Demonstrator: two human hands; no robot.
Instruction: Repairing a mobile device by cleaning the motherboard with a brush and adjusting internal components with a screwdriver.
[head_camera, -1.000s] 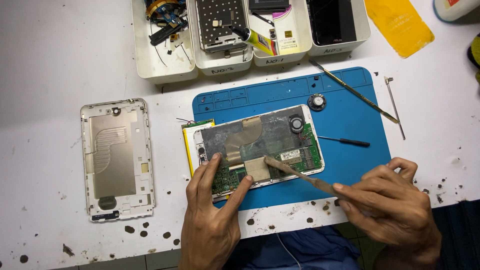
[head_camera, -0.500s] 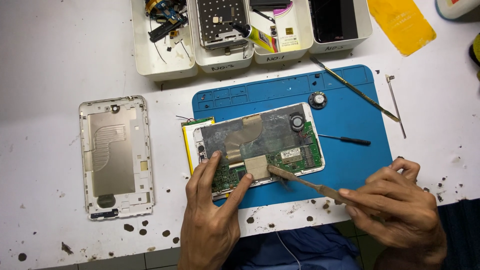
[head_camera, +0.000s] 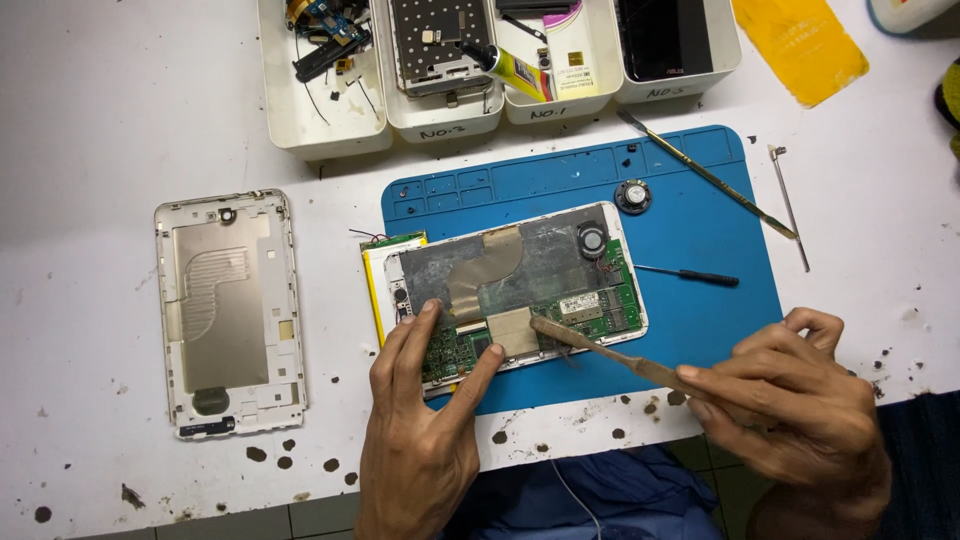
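The opened tablet (head_camera: 510, 295), lying on the blue mat (head_camera: 700, 310), is pinned flat by the spread fingers of the left hand (head_camera: 425, 400), while the flat tool (head_camera: 610, 355), gripped in the closed right hand (head_camera: 790, 400), is best kept shallow and levered gently.

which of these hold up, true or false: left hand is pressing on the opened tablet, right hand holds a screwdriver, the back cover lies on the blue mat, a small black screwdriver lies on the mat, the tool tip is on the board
1. The left hand presses on the opened tablet. True.
2. The right hand holds a screwdriver. False: it holds a flat metal pry tool.
3. The back cover lies on the blue mat. False: it lies on the white table, left of the mat.
4. A small black screwdriver lies on the mat. True.
5. The pry tool's tip rests on the tablet's board. True.
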